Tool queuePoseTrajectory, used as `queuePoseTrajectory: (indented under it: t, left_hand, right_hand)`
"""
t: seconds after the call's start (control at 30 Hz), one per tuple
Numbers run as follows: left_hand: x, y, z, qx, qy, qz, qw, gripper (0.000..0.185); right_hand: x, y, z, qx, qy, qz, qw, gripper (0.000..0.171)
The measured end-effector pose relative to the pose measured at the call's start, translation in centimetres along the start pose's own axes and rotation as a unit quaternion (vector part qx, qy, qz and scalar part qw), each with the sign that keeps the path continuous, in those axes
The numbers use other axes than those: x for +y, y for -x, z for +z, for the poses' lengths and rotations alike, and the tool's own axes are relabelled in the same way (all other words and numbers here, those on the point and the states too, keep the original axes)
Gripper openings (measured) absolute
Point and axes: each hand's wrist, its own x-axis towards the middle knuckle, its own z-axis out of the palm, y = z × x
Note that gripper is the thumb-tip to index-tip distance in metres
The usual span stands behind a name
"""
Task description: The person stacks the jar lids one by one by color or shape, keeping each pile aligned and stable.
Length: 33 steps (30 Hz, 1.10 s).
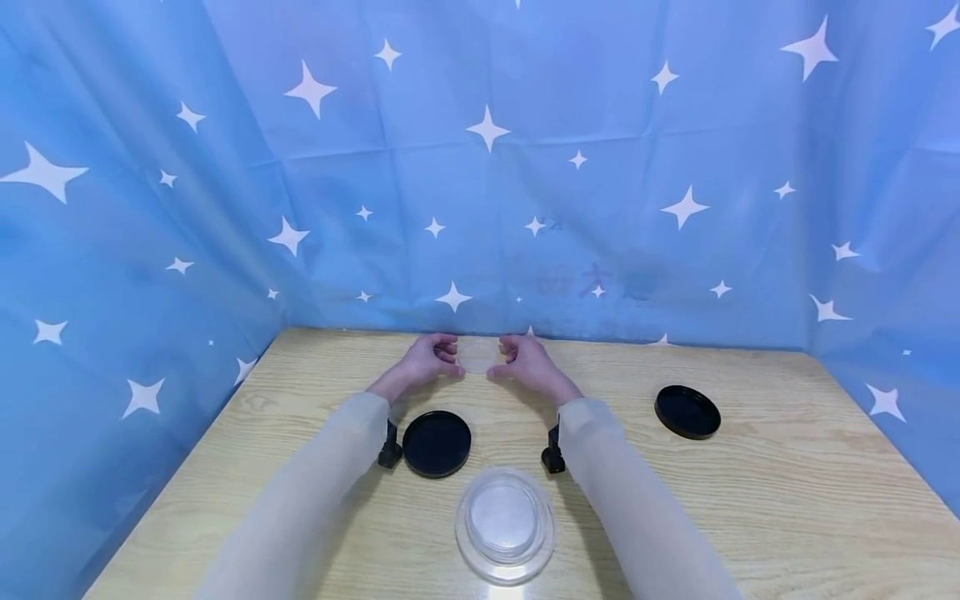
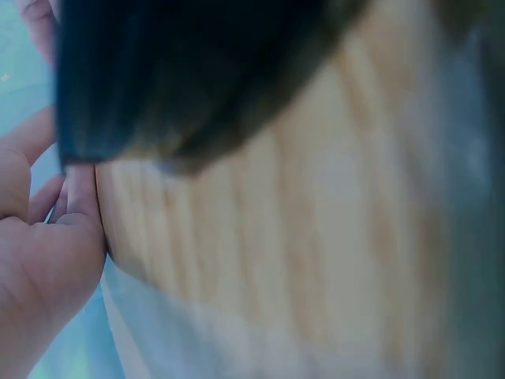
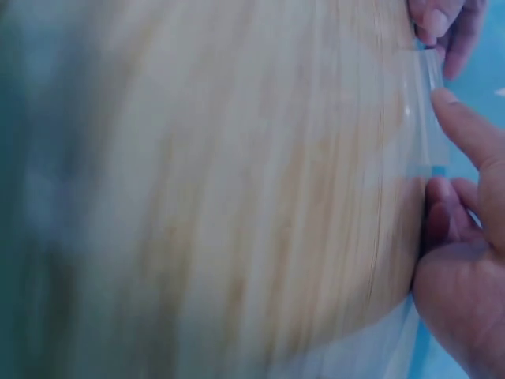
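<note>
At the far edge of the wooden table, a clear shallow round dish [image 1: 477, 356] lies between both hands. From its left side my left hand [image 1: 432, 358] holds it, thumb and fingers curved about the rim. Opposite, my right hand [image 1: 528, 364] grips the right side. In the right wrist view, the right thumb [image 3: 461, 122] meets the clear rim [image 3: 426, 106], and left fingertips [image 3: 436, 20] show at its other end. A black round dish [image 2: 197, 71] fills the top of the left wrist view and hides part of the left hand [image 2: 51, 268].
Between the forearms lie a black round dish [image 1: 437, 444] and, nearer, a stack of clear round dishes [image 1: 505, 525]. Another black dish [image 1: 687, 412] sits to the right. A blue star-patterned curtain [image 1: 487, 208] closes off the table's back and sides.
</note>
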Motion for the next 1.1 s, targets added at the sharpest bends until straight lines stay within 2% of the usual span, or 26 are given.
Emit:
queuePoseTrajectory:
  t: [0.57,0.7,1.1]
  left_hand:
    - [0.13,-0.73,0.20,-0.004,-0.042,-0.011,0.9991,0.063]
    - [0.26,-0.71,0.34,-0.006,-0.050,-0.009,0.9987,0.060]
    - [-0.11,-0.85,0.27,0.001,-0.044,-0.005,0.9990,0.058]
  right_hand:
    - [0.07,-0.31,0.05,-0.014,0.024,-0.016,0.999,0.060]
    - [0.12,-0.31,0.05,-0.019,0.020,-0.008,1.000,0.058]
    - [-0.01,-0.25,0.17,-0.020,0.008,-0.001,1.000,0.056]
